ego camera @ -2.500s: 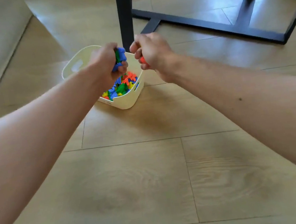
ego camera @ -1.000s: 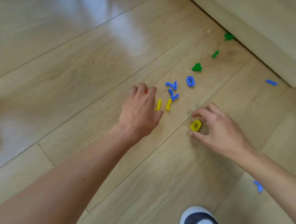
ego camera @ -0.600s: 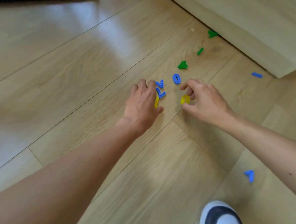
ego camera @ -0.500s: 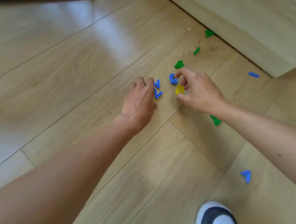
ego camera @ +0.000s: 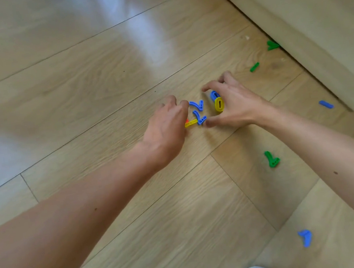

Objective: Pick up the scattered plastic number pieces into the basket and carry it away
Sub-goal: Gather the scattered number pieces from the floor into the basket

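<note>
Head view: right hand point(ego camera: 237, 107) grip, half-open, pinches yellow zero point(ego camera: 219, 104).

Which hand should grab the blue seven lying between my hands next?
Left, probably: the left hand reaches right up to the blue seven, while the right hand holds the yellow zero.

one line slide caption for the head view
Left hand and right hand, holding a yellow zero, gather blue numbers off wood floor.
</note>
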{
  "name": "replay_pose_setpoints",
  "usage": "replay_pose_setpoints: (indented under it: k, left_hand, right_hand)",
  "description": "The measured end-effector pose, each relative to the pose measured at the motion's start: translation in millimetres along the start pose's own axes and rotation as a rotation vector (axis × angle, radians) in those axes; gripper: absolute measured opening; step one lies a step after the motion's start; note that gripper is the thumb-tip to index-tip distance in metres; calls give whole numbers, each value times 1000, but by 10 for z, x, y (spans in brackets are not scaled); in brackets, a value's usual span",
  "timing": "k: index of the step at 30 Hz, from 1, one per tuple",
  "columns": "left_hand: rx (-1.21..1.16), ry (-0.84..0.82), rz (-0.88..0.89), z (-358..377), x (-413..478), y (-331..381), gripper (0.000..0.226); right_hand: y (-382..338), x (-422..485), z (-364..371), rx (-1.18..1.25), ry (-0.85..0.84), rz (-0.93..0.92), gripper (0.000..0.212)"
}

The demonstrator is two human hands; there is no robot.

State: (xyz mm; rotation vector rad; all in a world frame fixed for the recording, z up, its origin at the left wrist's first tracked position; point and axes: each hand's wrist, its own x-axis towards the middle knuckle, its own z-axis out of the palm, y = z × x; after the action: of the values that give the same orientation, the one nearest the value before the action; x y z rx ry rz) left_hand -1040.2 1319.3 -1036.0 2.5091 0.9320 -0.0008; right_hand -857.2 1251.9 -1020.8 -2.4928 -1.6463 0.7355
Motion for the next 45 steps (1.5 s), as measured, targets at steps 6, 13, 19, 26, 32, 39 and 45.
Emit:
replay_pose_setpoints:
  k: [6, 13, 19, 26, 32, 39, 45]
  left_hand:
    - [-80, 14, -20, -7, 23, 41, 51]
    - [-58, 118, 7, 65, 61, 68, 37]
    - [-250, 153, 31, 86, 88, -69, 26]
    - [-1145, 26, -238, 24, 15, -167, 25]
    - [-1667, -45, -381, -61, 33, 93, 24]
    - [-2089, -94, -532, -71, 56, 282, 41]
    - [-2026, -125, -630, -35, -24, 367, 35]
  right_hand:
    - [-167, -3, 134, -32, 14, -143, 69]
    - [-193, 35, 232, 32, 105, -135, 35]
    - [-184, -29, 198, 198, 116, -104, 28]
    - [-205, -179, 136, 833, 100, 12, 20]
    - [-401, -268, 67, 966, 104, -11, 21]
    - [-624, -518, -28, 471, 294, -122, 29]
    - [-772, -756, -105, 481, 220, -193, 35]
